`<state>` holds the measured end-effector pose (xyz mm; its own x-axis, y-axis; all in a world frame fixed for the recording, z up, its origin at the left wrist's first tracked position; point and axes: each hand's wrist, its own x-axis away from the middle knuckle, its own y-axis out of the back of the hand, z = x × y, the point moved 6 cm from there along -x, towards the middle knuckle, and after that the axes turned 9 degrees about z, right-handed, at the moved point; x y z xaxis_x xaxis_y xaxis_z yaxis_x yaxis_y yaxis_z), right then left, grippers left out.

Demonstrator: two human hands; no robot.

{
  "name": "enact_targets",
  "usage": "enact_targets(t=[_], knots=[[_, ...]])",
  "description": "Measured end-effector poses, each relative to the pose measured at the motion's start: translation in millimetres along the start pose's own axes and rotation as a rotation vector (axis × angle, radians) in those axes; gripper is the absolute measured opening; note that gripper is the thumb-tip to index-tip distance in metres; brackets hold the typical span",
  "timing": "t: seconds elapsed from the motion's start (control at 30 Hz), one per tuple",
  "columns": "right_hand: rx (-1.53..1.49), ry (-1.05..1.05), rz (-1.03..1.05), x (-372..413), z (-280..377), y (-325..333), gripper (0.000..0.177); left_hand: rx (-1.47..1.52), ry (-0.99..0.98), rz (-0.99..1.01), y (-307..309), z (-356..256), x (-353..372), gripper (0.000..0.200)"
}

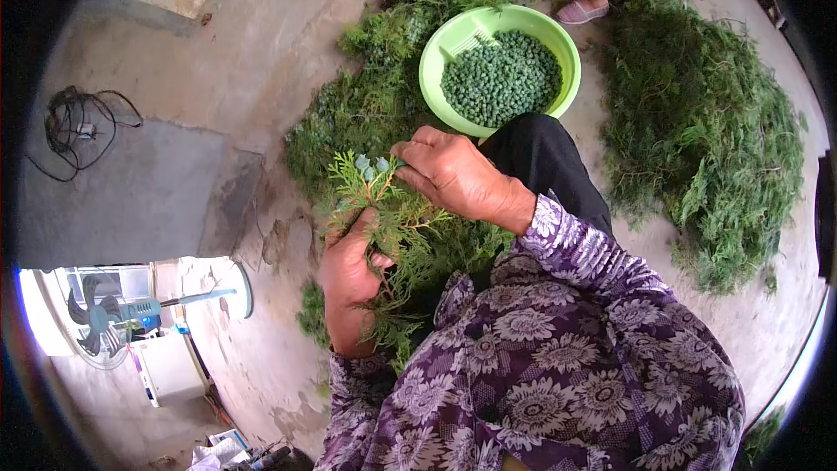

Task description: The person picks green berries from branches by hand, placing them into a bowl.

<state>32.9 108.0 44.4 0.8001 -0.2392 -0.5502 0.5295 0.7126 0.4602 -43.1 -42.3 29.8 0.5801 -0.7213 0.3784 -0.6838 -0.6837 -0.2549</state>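
Observation:
My left hand (351, 275) is closed around the stem of a leafy cypress branch (405, 222), which stands up in front of my lap. Several pale blue-green cones (370, 166) sit near the branch tip. At that tip my right hand (462, 176) is in a pinch, thumb and forefinger together, with a bit of blue-green cone showing between them. Beyond my right hand stands a light green plastic basin (429, 78), holding a heap of loose green cones (501, 78). Part of the branch is hidden by my left hand.
Cut cypress branches (349, 113) lie on the floor to the left of the basin. A larger pile (697, 148) spreads at the right. Another person's foot (581, 11) is near the basin. A fan (109, 312) and a coiled cable (78, 131) are at the left.

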Motion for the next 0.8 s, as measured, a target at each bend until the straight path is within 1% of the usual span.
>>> enact_targets(t=[0.07, 0.17, 0.2, 0.23, 0.27, 0.3, 0.33, 0.37, 0.4, 0.43, 0.47, 0.5, 0.57, 0.6, 0.67, 0.7, 0.77, 0.8], knots=[[0.03, -0.023, 0.011, 1.3, -2.3, -3.9, 0.021, -0.023, -0.052, 0.017, -3.0, -1.8, 1.3, 0.024], [0.077, -0.042, 0.035, 5.5, -10.6, -8.5, 0.019, -0.011, -0.029, 0.028, -2.2, 0.1, 4.9, 0.024], [0.307, -0.003, 0.121, 5.8, -21.3, -14.1, 0.018, 0.048, -0.047, 0.04, 17.9, 5.9, 5.0, 0.024], [0.537, 0.038, 0.208, 8.5, -32.0, -20.6, 0.016, 0.05, -0.043, 0.04, 19.0, 1.2, 10.2, 0.024], [0.265, -0.074, -0.031, 14.2, -47.4, -4.8, 0.01, 0.041, -0.101, 0.088, 13.3, -10.0, 15.8, 0.024], [0.265, -0.072, -0.028, 13.9, -46.3, 2.0, 0.01, 0.032, -0.16, 0.133, 11.7, -19.7, 19.1, 0.024], [-0.36, -0.359, 0.043, 17.4, -64.1, 0.8, 0.009, 0.019, -0.094, 0.292, 13.5, -23.6, 12.3, 0.026], [-0.989, -0.634, 0.112, 26.4, -71.7, -13.1, 0.008, 0.021, -0.092, 0.288, 11.0, -19.2, 11.9, 0.026], [-1.156, -0.6, 0.11, 25.5, -69.4, -11.7, 0.012, -0.164, -0.183, 0.017, -4.2, -29.4, 13.2, 0.026], [-1.151, -0.585, 0.112, 25.2, -67.8, -9.4, 0.012, -0.347, -0.28, -0.254, -11.6, -40.4, 18.1, 0.027], [-1.305, -0.571, 0.124, 26.0, -61.9, -12.3, 0.014, -0.491, -0.253, -0.383, 0.7, -29.3, 13.0, 0.028], [-1.458, -0.552, 0.141, 26.4, -56.3, -15.5, 0.016, -0.541, -0.277, -0.408, 7.7, -19.1, 6.4, 0.025], [-1.579, -0.584, 0.157, 30.5, -53.9, -23.4, 0.013, -0.788, -0.381, -0.3, 8.7, -8.7, -9.3, 0.019], [-1.57, -0.601, 0.152, 31.1, -54.5, -23.7, 0.012, -0.783, -0.395, -0.307, 11.7, -5.3, -14.7, 0.019], [-1.556, -0.618, 0.152, 30.8, -53.0, -22.4, 0.012, -1.022, -0.681, -0.263, 0.7, -10.1, -14.8, 0.019], [-1.507, -0.642, 0.156, 31.2, -52.6, -20.8, 0.013, -1.018, -0.687, -0.267, -2.9, -11.8, -14.2, 0.019], [-1.453, -0.66, 0.16, 31.9, -52.0, -19.7, 0.014, -1.213, -0.816, -0.288, -18.6, -20.5, -7.2, 0.026], [-1.471, -0.664, 0.16, 32.6, -52.1, -21.4, 0.017, -1.23, -0.852, -0.265, -21.4, -21.3, -7.2, 0.03]])
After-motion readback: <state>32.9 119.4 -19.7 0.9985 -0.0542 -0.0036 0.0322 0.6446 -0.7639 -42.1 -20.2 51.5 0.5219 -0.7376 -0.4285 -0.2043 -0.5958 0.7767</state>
